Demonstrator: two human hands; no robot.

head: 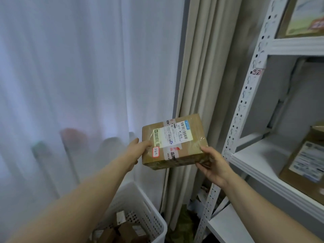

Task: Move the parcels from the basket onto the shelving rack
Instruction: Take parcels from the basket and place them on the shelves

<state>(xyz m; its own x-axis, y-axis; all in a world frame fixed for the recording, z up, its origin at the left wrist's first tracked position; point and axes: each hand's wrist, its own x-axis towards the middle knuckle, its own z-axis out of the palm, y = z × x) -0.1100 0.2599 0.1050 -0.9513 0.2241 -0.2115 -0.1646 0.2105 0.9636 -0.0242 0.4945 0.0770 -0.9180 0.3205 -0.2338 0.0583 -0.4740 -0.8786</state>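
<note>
Basket (140, 214), white, perforated, 6 o'clock: small parcels (126, 230) inside.
Left hand (138, 149): grips the held parcel (173, 141) at its 9 o'clock edge, thumb on top, fingers hidden beneath.
Right hand (214, 166): grips its 4 o'clock corner, thumb on top, fingers curled under.
Held parcel: brown, taped, labelled, in the air just left of the shelving rack (245, 102) at 3 o'clock.
Shelf parcel (305, 165): lies on the rack.

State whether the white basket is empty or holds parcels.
Not empty. Brown cardboard parcels lie inside the white perforated basket, at the bottom of the view.
</note>
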